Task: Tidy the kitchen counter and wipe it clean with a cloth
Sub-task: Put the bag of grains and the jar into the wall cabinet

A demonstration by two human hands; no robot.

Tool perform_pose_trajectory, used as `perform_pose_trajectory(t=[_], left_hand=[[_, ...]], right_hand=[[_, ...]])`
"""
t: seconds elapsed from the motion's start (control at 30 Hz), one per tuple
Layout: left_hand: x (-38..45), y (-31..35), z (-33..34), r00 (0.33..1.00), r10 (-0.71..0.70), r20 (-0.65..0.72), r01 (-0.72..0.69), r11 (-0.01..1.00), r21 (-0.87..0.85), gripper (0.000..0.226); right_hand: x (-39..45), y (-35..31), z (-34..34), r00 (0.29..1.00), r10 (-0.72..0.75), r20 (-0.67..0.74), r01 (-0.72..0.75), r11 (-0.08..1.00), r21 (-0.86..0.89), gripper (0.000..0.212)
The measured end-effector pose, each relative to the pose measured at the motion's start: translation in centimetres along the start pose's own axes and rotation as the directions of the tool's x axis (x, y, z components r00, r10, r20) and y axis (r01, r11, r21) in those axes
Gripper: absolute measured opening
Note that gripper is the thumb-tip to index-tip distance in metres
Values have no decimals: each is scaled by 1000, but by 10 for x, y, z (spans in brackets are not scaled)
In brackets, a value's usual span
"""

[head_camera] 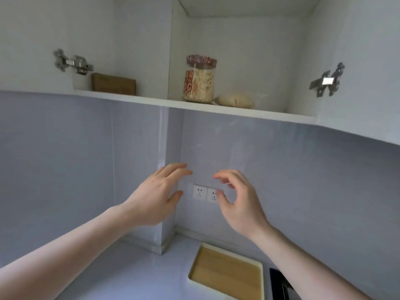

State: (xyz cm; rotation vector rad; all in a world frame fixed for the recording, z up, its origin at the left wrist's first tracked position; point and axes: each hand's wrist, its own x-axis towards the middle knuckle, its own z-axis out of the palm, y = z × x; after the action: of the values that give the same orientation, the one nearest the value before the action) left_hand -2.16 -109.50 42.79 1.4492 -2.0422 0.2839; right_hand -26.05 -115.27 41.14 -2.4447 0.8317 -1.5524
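Both hands hold nothing: left hand (154, 197) raised at frame centre with fingers extended and relaxed, right hand (240, 202) beside it with fingers loosely curled, neither touching anything. Between them, two white square sockets (205, 194) sit side by side on the smooth grey wall. Counter (129, 273), pale and glossy, lies at lower centre; one rectangular wood-lined tray (227, 274) with a cream rim rests on it. Upper shelf (194, 106): one clear cylindrical jar (200, 80) of pale flakes, one soft beige bag (236, 100), one brown wooden block (113, 83). Two metal hinges, upper left (72, 62) and upper right (328, 81).
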Motion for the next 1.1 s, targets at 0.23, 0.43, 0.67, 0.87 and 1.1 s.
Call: perform_pose_trajectory(t=[0.23,0.43,0.67,0.87,1.1], left_hand=[[-90,6,93,961,-131,243,174,971,-167,41],[-142,7,154,861,-261,436,361,918,-165,37],[-178,0,218,682,-358,638,531,842,-95,37],[-197,-2,315,373,-476,796,831,553,-58,44],[-205,18,409,23,-539,842,968,221,115,61]], right_hand=[[-141,84,19,835,467,291,-424,883,-203,37],[-214,132,31,544,720,431,-623,691,-368,37],[-270,158,65,319,798,511,-657,575,-488,35],[-312,155,94,289,803,521,-650,564,-509,56],[-348,158,92,290,807,515,-610,570,-550,89]])
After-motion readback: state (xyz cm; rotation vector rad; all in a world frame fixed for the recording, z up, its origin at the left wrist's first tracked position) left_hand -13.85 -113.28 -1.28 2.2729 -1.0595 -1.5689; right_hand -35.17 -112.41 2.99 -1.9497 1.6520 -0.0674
